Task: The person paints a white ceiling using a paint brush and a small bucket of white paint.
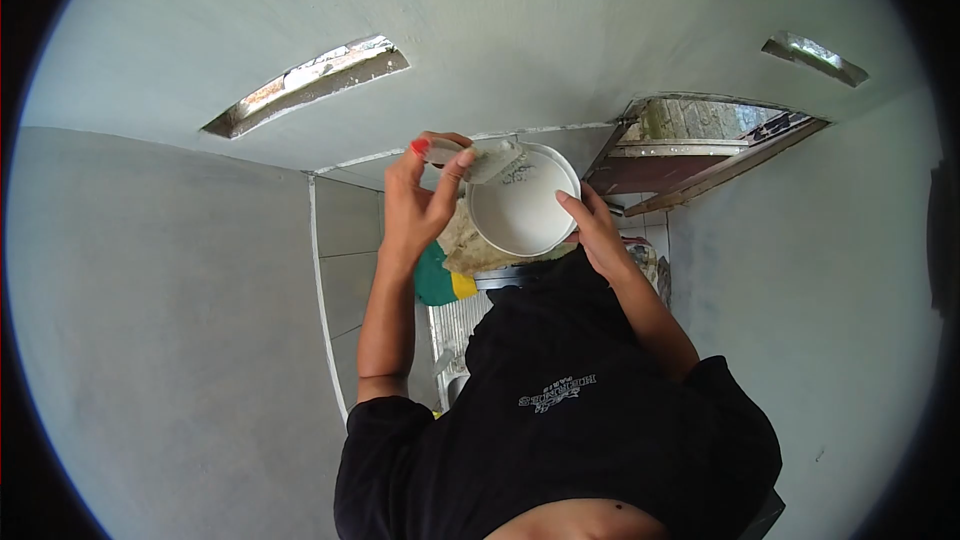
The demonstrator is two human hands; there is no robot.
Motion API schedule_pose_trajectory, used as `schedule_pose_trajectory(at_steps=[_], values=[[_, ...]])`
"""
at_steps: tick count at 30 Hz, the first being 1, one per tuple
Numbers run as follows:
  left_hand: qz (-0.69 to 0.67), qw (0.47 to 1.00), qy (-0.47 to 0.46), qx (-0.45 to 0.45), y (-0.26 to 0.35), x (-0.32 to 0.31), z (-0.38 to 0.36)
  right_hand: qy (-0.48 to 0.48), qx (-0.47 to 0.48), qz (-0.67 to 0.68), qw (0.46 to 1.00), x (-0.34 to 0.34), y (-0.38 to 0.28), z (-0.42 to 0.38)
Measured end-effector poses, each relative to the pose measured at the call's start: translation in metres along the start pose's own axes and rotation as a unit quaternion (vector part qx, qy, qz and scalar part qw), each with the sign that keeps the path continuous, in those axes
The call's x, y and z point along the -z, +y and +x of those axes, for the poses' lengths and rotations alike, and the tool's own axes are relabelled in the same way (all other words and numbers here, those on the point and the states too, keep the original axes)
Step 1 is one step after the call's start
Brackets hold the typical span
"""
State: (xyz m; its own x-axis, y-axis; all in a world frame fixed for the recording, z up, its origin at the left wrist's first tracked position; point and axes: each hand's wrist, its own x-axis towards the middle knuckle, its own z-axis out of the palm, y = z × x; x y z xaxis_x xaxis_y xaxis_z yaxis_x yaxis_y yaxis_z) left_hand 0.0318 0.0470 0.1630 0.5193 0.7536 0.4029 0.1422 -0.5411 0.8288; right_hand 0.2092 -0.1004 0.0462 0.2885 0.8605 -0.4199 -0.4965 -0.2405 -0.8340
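Observation:
My left hand [422, 185] pinches a paintbrush with a red handle end. The brush's pale, paint-caked head [497, 161] reaches over the upper left rim of a round white tub [520, 208]. My right hand [594, 224] grips that tub at its right side, thumb over the rim and fingers mostly hidden beneath. White paint covers the inside, with grey specks near the brush tip. The tub is held in front of my black shirt.
Grey-painted walls surround me, with slot openings [310, 85] high up. A doorway with a reddish-brown door [665, 172] is at the right. Below the tub are a stained cloth [462, 245], a green and yellow item [436, 278] and a ribbed surface [457, 332].

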Motion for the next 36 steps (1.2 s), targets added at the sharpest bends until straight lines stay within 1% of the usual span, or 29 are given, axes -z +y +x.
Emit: schedule_pose_trajectory(at_steps=[1, 3, 4, 6, 7, 9, 11, 13, 14, 16, 17, 19, 23, 25, 26, 28, 29, 31, 32, 33, 35, 36], values=[[0.000, 1.000, -0.002, 0.000, 0.004, 0.001, 0.002, 0.001, 0.000, 0.001, 1.000, 0.000, 0.000, 0.000], [-0.003, 0.999, -0.004, 0.053, 0.009, 0.001, 0.005, 0.022, 0.005, -0.018, 1.000, 0.001, -0.003, 0.001], [-0.003, 0.999, -0.004, 0.053, 0.009, -0.002, 0.004, 0.022, 0.005, -0.018, 1.000, 0.002, -0.003, 0.002], [-0.009, 0.995, -0.069, 0.074, 0.008, -0.013, 0.000, 0.020, 0.011, -0.026, 0.999, 0.004, -0.002, 0.002], [-0.009, 0.995, -0.067, 0.075, 0.006, -0.018, -0.002, 0.019, 0.010, -0.027, 0.999, 0.004, -0.002, 0.003], [-0.003, 0.986, -0.152, 0.069, 0.002, -0.028, -0.006, 0.030, 0.026, -0.010, 0.999, 0.002, -0.002, 0.003], [-0.010, 0.987, -0.147, 0.060, -0.002, -0.034, -0.010, 0.033, 0.034, -0.023, 0.999, 0.001, -0.005, 0.000], [0.034, 0.990, -0.123, 0.053, -0.004, -0.034, -0.009, 0.037, 0.042, -0.035, 0.998, 0.002, -0.004, 0.000], [0.034, 0.990, -0.124, 0.053, -0.003, -0.034, -0.008, 0.031, 0.036, -0.026, 0.999, 0.004, -0.003, 0.000], [0.032, 0.997, -0.053, 0.037, 0.001, -0.032, -0.006, 0.026, 0.029, -0.018, 0.999, 0.005, -0.002, 0.000], [0.032, 0.997, -0.053, 0.038, 0.001, -0.032, -0.006, 0.023, 0.026, -0.007, 0.999, 0.004, -0.003, 0.000], [0.041, 0.996, -0.084, 0.012, 0.003, -0.030, -0.007, 0.018, 0.023, 0.003, 1.000, 0.004, -0.003, 0.000], [0.071, 0.994, -0.081, 0.009, 0.003, -0.028, -0.007, 0.030, 0.031, -0.005, 0.999, 0.004, -0.002, 0.002], [0.078, 0.991, -0.040, -0.104, 0.000, -0.026, -0.005, 0.033, 0.035, -0.004, 0.999, 0.003, -0.005, 0.003], [0.077, 0.990, -0.041, -0.106, 0.002, -0.024, -0.004, 0.036, 0.040, 0.006, 0.999, 0.002, -0.006, 0.002], [0.136, 0.974, -0.066, -0.168, 0.009, -0.019, 0.000, 0.037, 0.047, 0.016, 0.998, 0.001, -0.008, 0.002], [0.137, 0.973, -0.065, -0.172, 0.014, -0.018, 0.001, 0.039, 0.049, 0.028, 0.998, 0.001, -0.009, 0.003], [0.192, 0.954, -0.129, -0.189, 0.024, -0.017, 0.000, 0.039, 0.060, 0.040, 0.997, 0.002, -0.012, 0.002], [0.220, 0.928, -0.165, -0.253, 0.019, -0.015, 0.001, 0.045, 0.058, 0.058, 0.996, 0.001, -0.014, 0.001], [0.224, 0.924, -0.160, -0.266, 0.024, -0.014, 0.002, 0.051, 0.059, 0.075, 0.994, 0.001, -0.016, 0.001], [0.263, 0.878, -0.185, -0.354, 0.039, -0.011, 0.005, 0.038, 0.083, 0.092, 0.992, 0.003, -0.018, 0.002], [0.270, 0.867, -0.196, -0.370, 0.044, -0.008, 0.008, 0.050, 0.084, 0.096, 0.991, 0.003, -0.020, 0.003]])
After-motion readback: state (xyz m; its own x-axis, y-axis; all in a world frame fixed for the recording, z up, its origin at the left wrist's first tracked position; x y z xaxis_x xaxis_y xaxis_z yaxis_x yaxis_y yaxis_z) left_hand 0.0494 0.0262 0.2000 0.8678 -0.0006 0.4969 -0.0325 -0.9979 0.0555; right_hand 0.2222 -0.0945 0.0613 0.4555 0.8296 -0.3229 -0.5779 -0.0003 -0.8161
